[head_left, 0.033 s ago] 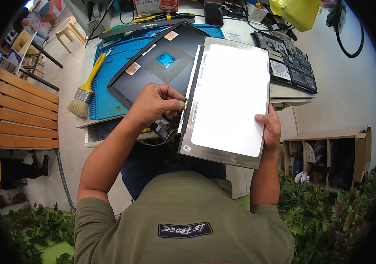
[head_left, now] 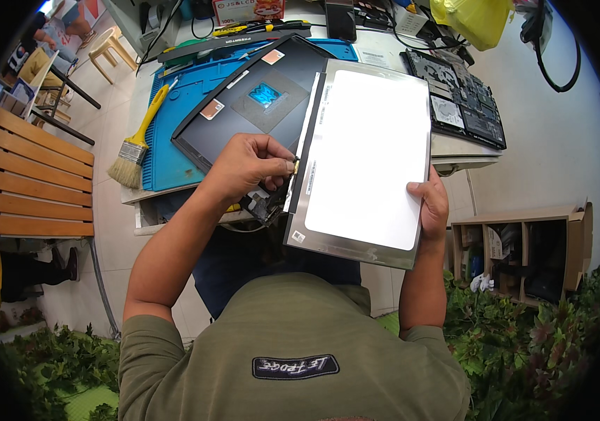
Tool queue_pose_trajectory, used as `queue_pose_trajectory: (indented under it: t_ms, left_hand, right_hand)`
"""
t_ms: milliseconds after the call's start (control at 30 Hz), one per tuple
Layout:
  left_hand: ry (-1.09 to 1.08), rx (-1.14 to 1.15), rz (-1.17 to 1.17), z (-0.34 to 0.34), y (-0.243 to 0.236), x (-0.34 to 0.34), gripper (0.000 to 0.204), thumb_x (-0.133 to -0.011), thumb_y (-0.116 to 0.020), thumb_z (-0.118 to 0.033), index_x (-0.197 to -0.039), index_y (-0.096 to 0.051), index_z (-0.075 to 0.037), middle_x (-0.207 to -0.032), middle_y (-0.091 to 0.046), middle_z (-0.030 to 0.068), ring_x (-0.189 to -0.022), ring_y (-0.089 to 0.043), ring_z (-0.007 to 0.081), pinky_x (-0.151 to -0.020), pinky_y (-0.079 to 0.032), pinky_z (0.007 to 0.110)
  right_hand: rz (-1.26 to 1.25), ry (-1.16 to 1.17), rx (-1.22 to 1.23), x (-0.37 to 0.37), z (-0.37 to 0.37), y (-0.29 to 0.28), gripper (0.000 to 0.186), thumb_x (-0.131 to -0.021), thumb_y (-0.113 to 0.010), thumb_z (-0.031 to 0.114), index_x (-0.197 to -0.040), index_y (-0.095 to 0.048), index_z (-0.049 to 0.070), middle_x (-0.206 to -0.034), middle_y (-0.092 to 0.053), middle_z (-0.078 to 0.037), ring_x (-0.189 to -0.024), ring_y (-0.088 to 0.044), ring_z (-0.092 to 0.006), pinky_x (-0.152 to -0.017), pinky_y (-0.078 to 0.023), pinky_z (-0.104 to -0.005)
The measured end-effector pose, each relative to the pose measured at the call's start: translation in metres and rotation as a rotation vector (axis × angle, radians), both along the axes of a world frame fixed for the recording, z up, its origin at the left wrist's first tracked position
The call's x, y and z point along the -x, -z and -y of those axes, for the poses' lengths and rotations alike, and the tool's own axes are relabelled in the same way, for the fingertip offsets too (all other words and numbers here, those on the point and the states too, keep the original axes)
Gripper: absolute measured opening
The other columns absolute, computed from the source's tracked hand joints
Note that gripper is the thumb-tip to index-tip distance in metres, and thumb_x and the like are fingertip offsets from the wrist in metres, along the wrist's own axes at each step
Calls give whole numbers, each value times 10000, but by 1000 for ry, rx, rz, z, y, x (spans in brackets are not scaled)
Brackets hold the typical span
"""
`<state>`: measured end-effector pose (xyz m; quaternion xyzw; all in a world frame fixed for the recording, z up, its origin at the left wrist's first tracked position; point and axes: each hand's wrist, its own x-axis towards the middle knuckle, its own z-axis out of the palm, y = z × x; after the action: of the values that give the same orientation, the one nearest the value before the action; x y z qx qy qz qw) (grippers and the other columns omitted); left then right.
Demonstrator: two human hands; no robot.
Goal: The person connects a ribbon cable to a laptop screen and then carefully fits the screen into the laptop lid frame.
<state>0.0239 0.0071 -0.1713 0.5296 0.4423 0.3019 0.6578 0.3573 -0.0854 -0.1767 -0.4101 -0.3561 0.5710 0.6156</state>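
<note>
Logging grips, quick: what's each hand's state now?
Left hand: pinched closed at the left edge of the white panel; exact part unclear.
Right hand: closed, holding the panel's right edge.

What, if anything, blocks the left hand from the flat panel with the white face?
Nothing visible does: the left hand is at the left edge of the panel, seemingly pinching a small gold-coloured piece there. The right hand holds the opposite edge.

Flat display panel [head_left: 368, 158]: white back, silver border, dark left edge; held slightly slanted, seen overlapping right part of dark laptop lid [head_left: 291, 67].
</note>
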Motion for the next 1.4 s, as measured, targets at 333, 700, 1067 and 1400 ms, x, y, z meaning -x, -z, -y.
queue_pose_trajectory:
  t_ms: [333, 700, 1067, 1400]
  left_hand:
    - [-29, 22, 45, 2, 3, -1, 208, -870, -846, -72, -1009, -753, 52, -823, -742, 77, -684, -691, 112, -620, -570, 243]
    - [-23, -36, -37, 7, -6, 1, 239, -899, -866, -147, -1009, -739, 24, -830, -739, 56, -681, -668, 89, -617, -537, 224]
    - [-10, -126, -222, 6, -10, -2, 227, -925, -823, -190, -953, -746, 22, -765, -701, 23, -634, -638, 67, -564, -505, 222]
    - [-12, -165, -327, 6, -16, -6, 235, -943, -802, -206, -958, -755, 23, -760, -705, 26, -631, -652, 72, -562, -520, 233]
  right_hand:
    - [45, 16, 6, 1, 1, -1, 625, -867, -533, 31, -1465, -462, -137, -1279, -665, -237, -1106, -712, -254, -1001, -566, -351]
    - [92, 52, -21, 2, 5, 2, 629, -862, -541, 26, -1465, -469, -136, -1288, -664, -222, -1132, -685, -245, -1035, -523, -345]
    - [32, 79, -30, 13, 10, -8, 596, -858, -562, 45, -1421, -497, -142, -1244, -678, -237, -1101, -705, -268, -1007, -557, -356]
    - [-221, 37, 113, -5, 24, 34, 509, -863, -590, 153, -1244, -589, -184, -1108, -706, -282, -999, -750, -317, -909, -633, -376]
